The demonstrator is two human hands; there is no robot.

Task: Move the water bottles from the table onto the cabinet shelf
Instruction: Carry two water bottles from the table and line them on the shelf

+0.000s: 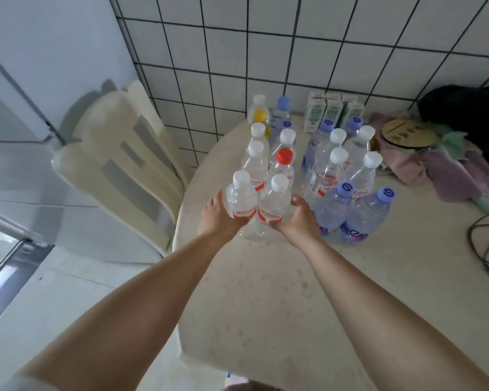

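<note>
Left hand (215, 214), right hand (301, 218) grip two white-capped bottles (242, 198); four purple-capped

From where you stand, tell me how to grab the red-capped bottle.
Take the red-capped bottle by its neck just under the cap, coming down from above. It stands upright, hemmed in by white-capped bottles on every side, so its body is hard to reach; only the top is free.
</note>
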